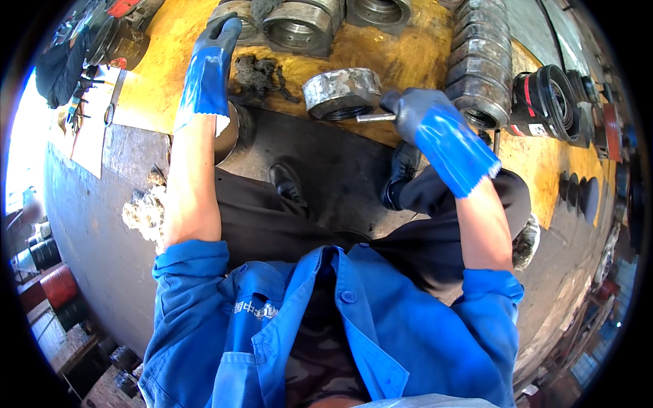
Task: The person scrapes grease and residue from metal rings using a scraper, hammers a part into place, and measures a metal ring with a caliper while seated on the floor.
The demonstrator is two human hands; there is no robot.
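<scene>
My left hand (pixel 219 35), in a dark-palmed glove with a blue cuff, reaches to the far left beside heavy steel collars (pixel 299 30). Its fingers look stretched out and nothing shows in them. A grey wad of metal wool or rag (pixel 264 9) lies on the collars just right of it. My right hand (pixel 416 112), gloved alike, is closed around a short metal rod (pixel 376 117) that points left. The rod's tip is close to the lower edge of a worn steel ring (pixel 342 90) on the yellow bench; whether they touch I cannot tell.
A dark, stringy wad (pixel 262 75) lies on the yellow bench top (pixel 391 51). A row of steel collars (pixel 480 61) runs along the right, beside a black cylindrical part (pixel 544 102). A metal bucket-like container (pixel 235 132) stands below the bench edge. Dark discs (pixel 579 196) stand far right.
</scene>
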